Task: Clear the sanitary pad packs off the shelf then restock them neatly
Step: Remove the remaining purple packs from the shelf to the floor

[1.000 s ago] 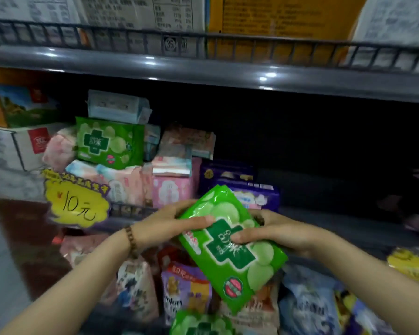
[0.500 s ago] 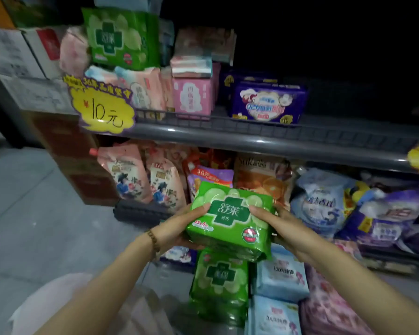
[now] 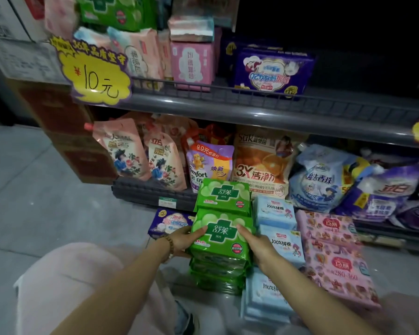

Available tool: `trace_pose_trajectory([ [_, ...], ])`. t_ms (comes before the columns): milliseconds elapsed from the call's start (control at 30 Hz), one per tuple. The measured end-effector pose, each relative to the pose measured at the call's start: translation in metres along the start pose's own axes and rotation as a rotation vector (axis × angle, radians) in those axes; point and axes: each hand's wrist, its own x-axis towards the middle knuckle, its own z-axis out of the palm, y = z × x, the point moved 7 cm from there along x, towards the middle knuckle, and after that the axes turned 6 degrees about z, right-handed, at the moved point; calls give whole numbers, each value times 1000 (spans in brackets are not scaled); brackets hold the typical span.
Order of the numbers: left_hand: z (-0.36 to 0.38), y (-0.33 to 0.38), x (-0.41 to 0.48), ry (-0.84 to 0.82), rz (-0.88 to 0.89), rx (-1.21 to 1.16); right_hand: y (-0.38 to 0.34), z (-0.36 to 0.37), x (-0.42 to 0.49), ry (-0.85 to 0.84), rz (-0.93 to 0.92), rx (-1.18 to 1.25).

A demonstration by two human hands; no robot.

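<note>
green pack (image 3: 221,235), level with the shelf (image 3: 252,106) a second ago, is now down on the green stack (image 3: 217,274) on the floor by the bottom rack's front edge. left grip (image 3: 186,240) and right grip (image 3: 254,245) pinch its two sides. clearing looks unfinished: a purple pack (image 3: 273,68) and others remain on the shelf.

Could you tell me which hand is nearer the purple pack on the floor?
Left: the left hand is beside the purple pack; the right hand is across the green pack.
</note>
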Motion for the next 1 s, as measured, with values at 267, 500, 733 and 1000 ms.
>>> trace_pose_trajectory([
  [267,0,7,7,33,25,106,-6,-2,-2,7,-70,-58],
  [500,-31,119,-28,275,478,412,-91,-16,-46,20,-373,-357],
  [733,-43,286,-92,445,998,359,-254,-41,-132,92,-872,-414],
  [1000,-27,411,-38,281,1012,287,-408,-66,-90,229,-971,-469],
])
